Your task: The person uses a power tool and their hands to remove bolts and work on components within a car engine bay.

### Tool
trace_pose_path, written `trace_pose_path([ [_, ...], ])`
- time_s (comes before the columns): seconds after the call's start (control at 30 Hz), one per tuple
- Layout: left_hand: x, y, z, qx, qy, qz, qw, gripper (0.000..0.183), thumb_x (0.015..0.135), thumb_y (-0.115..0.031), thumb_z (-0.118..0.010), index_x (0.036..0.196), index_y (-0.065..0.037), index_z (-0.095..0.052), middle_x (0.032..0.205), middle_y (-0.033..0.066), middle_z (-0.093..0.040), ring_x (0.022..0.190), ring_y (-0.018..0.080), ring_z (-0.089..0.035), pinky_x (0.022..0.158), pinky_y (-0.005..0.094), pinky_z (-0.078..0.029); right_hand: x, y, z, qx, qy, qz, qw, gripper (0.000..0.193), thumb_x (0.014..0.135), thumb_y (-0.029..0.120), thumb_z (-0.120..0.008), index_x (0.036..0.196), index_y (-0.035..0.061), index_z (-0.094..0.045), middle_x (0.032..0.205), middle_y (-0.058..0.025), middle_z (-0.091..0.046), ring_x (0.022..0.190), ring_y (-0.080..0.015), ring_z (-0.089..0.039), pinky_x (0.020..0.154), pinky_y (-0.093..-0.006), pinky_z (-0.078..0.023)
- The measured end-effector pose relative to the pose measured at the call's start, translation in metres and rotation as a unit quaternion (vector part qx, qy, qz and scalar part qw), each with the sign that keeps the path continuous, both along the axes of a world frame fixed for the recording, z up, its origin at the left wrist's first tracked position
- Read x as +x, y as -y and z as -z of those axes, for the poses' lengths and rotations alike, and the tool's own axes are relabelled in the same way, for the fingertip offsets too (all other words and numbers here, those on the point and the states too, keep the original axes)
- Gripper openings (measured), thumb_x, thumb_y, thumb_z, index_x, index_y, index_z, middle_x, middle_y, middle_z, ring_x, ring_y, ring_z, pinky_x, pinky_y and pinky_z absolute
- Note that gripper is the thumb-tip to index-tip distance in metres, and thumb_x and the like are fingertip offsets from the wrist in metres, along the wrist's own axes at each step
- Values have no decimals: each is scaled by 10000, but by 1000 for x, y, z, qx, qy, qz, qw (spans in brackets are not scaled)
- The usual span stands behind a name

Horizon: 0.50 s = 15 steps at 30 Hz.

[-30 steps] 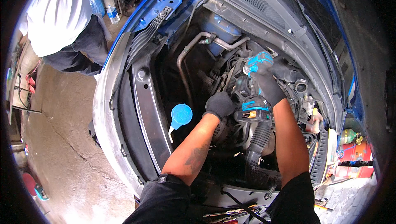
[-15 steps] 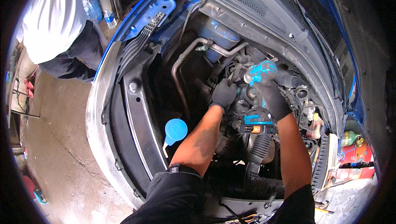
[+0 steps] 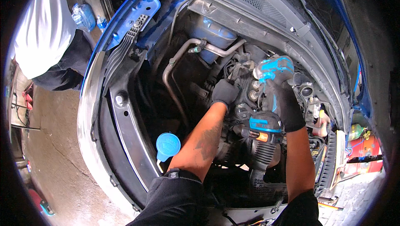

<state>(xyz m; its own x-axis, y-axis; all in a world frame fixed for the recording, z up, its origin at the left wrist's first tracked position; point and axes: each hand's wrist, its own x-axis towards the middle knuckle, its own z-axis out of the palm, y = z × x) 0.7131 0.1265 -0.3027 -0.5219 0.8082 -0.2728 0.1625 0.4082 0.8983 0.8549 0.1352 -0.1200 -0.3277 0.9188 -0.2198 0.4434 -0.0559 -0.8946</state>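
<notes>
The fingers of the right hand (image 3: 285, 105), in a black glove, are wrapped round the handle of a blue-and-black cordless power driver (image 3: 276, 68), which is held over the engine (image 3: 243, 110) with its silver nose facing left and its battery base (image 3: 264, 129) toward the wearer. The left hand (image 3: 225, 91), gloved the same way, has its fingers curled in among the engine parts to the left of the driver's nose; their tips are hidden, so whether they grip anything cannot be told. Two round metal parts (image 3: 253, 95) show between the hands. Just below the battery base runs a ribbed black hose (image 3: 263, 155). Left of the left hand, a bent metal pipe (image 3: 168, 72) crosses the dark bay, passing in front of a blue body panel (image 3: 214, 34). A round blue cap (image 3: 168, 144) sits beside the left forearm. Beyond the car's front edge, a person in a white shirt (image 3: 43, 30) is over the concrete floor (image 3: 54, 142), near a clear plastic bottle (image 3: 101, 23). A green cylinder (image 3: 355, 132) stands at far right.
</notes>
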Motion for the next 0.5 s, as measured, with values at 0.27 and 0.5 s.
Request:
trace_pose_path([
  [0.27, -7, -6, -4, -42, 45, 25, 998, 487, 710, -412, -763, 936, 17, -719, 1017, 289, -675, 1002, 432, -655, 859, 480, -531, -9, -47, 46, -109, -254, 107, 955, 227, 962, 251, -562, 1050, 48, -610, 888, -103, -644, 753, -213, -642, 695, -352, -554],
  [0.5, -2, -3, 13, 73, 13, 8, 997, 422, 774, -391, -741, 873, 18, -714, 916, 292, -677, 948, 453, -653, 804, 498, -529, 4, -33, 36, -72, -140, 23, 987, 310, 982, 299, -545, 1087, 18, -624, 912, -90, -650, 768, -209, -642, 724, -334, -548],
])
